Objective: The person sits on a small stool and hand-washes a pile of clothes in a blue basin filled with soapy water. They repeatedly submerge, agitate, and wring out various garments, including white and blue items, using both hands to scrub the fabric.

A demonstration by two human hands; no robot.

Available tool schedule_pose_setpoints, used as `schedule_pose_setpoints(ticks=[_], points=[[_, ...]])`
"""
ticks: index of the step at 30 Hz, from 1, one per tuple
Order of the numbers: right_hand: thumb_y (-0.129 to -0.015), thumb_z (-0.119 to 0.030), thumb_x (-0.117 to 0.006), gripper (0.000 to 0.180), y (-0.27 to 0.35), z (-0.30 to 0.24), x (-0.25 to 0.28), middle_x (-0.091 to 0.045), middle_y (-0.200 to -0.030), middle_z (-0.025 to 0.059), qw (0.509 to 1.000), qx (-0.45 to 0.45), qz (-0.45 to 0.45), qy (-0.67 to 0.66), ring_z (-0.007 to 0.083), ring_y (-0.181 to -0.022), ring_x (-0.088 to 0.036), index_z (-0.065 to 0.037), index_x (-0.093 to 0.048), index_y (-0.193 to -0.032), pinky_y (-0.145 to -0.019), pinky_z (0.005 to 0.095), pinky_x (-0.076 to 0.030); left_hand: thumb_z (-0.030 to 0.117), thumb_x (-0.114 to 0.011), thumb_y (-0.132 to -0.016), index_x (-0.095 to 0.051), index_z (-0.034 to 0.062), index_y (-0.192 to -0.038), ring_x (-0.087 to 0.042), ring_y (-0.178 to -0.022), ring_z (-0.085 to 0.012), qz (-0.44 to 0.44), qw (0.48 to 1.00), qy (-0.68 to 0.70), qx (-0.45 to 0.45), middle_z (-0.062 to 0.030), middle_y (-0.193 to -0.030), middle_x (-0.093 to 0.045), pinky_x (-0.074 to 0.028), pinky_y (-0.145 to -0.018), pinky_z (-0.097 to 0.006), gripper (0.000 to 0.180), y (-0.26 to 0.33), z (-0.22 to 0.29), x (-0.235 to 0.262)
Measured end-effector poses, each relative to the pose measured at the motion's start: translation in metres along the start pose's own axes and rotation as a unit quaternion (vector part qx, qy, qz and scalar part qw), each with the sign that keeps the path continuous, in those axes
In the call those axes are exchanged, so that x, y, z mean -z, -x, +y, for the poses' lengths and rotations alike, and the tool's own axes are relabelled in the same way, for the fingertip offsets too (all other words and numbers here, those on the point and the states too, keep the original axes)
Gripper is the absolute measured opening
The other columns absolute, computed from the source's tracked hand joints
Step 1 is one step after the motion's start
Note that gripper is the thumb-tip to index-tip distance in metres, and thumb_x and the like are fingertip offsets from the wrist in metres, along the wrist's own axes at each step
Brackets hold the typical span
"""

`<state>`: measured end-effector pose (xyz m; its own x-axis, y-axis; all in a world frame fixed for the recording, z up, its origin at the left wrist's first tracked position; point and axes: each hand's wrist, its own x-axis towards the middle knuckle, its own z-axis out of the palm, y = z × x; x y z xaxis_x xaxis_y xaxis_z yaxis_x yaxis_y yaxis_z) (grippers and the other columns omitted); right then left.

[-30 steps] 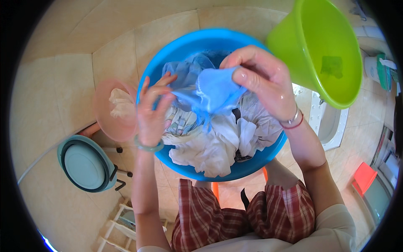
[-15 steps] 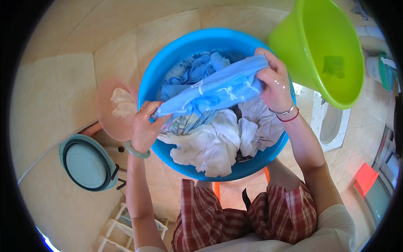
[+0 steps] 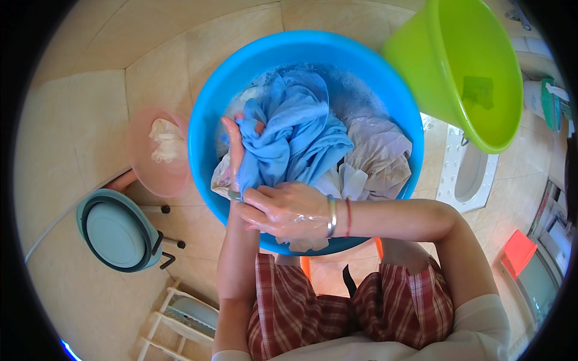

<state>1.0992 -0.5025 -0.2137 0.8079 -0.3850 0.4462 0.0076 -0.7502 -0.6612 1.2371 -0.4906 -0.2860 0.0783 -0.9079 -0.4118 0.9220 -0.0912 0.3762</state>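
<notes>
A wet light-blue garment [image 3: 295, 135] lies bunched over my left hand [image 3: 233, 147], inside a large round blue tub [image 3: 201, 120]. Cloth covers much of that hand, but its thumb side and a few fingertips show, curled about the fabric. My right arm crosses in front, and my right hand [image 3: 289, 210] pinches the garment's near edge beside the bracelet on my left wrist. Under and around the blue cloth are a whitish-grey garment [image 3: 379, 153] and other pale pieces, partly hidden. Sudsy water [image 3: 355, 84] shows at the tub's far side.
A tilted lime-green bucket [image 3: 415, 54] stands right of the tub, near a white squat toilet [image 3: 448, 180]. On the left are a pink basin [image 3: 141, 150] with pale cloth, a folded grey-green basin [image 3: 117, 231] and a white rack [image 3: 165, 319]. An orange-red object [image 3: 519, 253] sits far right.
The blue garment, stretched between both hands before, is now bunched lower over my left hand. My right hand has moved left and down to my left wrist.
</notes>
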Motion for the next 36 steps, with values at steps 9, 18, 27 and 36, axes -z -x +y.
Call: schedule_pose_setpoints(ticks=[9, 18, 27, 36], points=[[-0.087, -0.024, -0.056, 0.02, -0.011, 0.118, -0.017, -0.056, -0.064, 0.0098, 0.972, -0.202, 0.067, 0.099, 0.0233, -0.052, -0.057, -0.008, -0.058, -0.075, -0.044, 0.0349, -0.046, 0.029, -0.047, -0.095, -0.057, 0.0098, -0.111, -0.058, -0.102, -0.0175, 0.295, 0.948, -0.096, -0.074, -0.003, -0.106, -0.061, -0.047, -0.089, -0.03, 0.027, 0.001, -0.046, -0.012], [-0.089, -0.024, -0.056, 0.024, -0.002, 0.05, -0.032, -0.055, -0.066, 0.0094, 0.992, -0.038, 0.116, 0.019, 0.0245, -0.049, -0.057, -0.008, -0.056, -0.072, -0.044, 0.0341, -0.046, 0.033, -0.053, -0.09, -0.056, 0.0135, -0.091, -0.055, -0.081, -0.0136, 0.336, 0.902, -0.197, -0.186, 0.0011, -0.084, -0.056, -0.046, -0.072, -0.027, 0.019, 0.003, -0.056, -0.012], [-0.084, -0.022, -0.061, 0.02, 0.0, 0.054, -0.029, -0.056, -0.064, 0.0095, 0.981, -0.157, 0.056, 0.096, 0.0253, -0.056, -0.061, -0.007, -0.055, -0.071, -0.043, 0.0346, -0.047, 0.024, -0.05, -0.092, -0.056, 0.0093, -0.112, -0.058, -0.104, -0.0216, 0.17, 0.985, 0.021, -0.03, -0.0055, -0.114, -0.059, -0.045, -0.092, -0.033, 0.025, 0.014, -0.04, 0.021], [-0.087, -0.023, -0.059, 0.017, 0.012, 0.11, 0.001, -0.059, -0.068, 0.0103, 0.98, -0.157, 0.066, 0.107, 0.0278, -0.058, -0.061, -0.007, -0.057, -0.08, -0.05, 0.0376, -0.048, 0.031, -0.054, -0.092, -0.056, 0.0127, -0.11, -0.056, -0.098, -0.0181, 0.225, 0.971, -0.081, -0.026, -0.0027, -0.1, -0.057, -0.045, -0.091, -0.035, 0.026, 0.045, -0.004, -0.053]])
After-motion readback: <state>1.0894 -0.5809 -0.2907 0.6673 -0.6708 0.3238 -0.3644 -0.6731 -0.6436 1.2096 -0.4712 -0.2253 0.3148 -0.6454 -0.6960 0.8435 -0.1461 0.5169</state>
